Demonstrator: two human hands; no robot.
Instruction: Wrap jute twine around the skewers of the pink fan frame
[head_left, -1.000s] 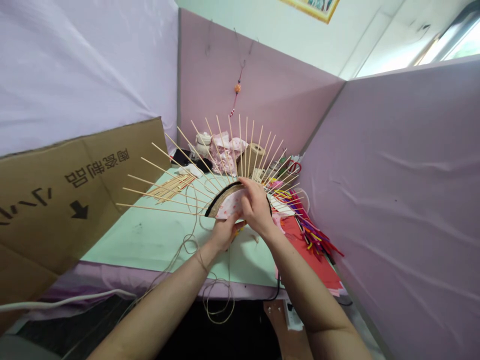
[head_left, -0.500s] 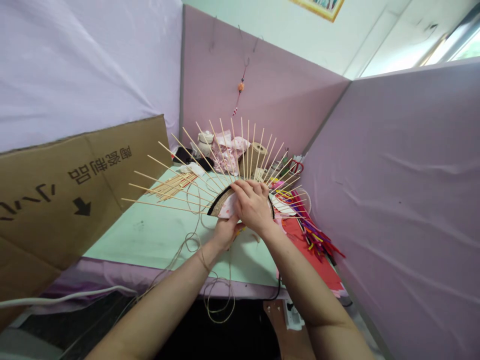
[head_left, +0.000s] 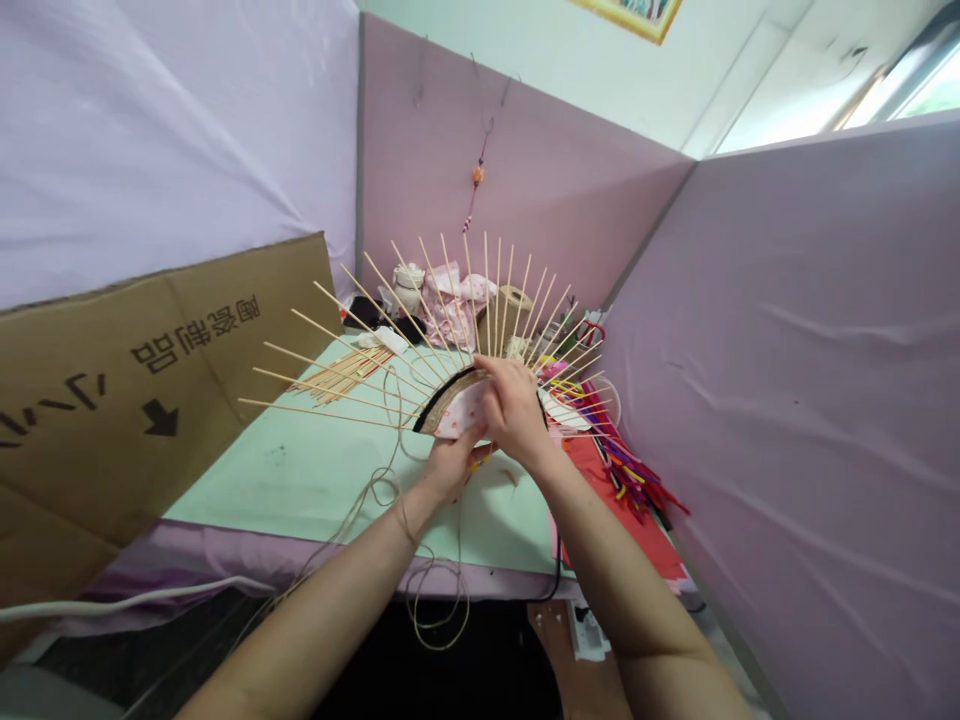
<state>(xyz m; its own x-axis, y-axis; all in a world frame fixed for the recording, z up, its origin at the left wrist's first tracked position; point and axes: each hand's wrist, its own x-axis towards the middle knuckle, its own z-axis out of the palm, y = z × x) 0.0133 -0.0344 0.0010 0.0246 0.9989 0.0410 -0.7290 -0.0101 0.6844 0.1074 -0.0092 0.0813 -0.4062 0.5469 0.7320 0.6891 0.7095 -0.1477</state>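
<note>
A round base (head_left: 454, 398) with pink patterned fabric and a dark rim is held upright above the pale green table (head_left: 315, 480). Several thin wooden sticks (head_left: 337, 345) fan out from its rim. My left hand (head_left: 450, 466) grips the base from below, fingers closed on it. My right hand (head_left: 512, 410) lies over the top right of the base, fingers curled and pinched at the rim among the sticks. Tan twine (head_left: 390, 490) runs from the base over my left wrist and loops off the table's front edge.
A large cardboard sheet (head_left: 135, 380) leans at the left. Spare sticks (head_left: 345, 372) lie on the table. At the back stand a twine spool (head_left: 510, 312), pink cloth (head_left: 457, 295) and a small pot (head_left: 409, 285). Red paper (head_left: 622, 510), coloured pipe cleaners (head_left: 622, 450) and scissors (head_left: 589, 333) lie right.
My right hand's fingers shifted slightly along the base's rim, spreading and then curling again. The base with its sticks stayed nearly in place.
</note>
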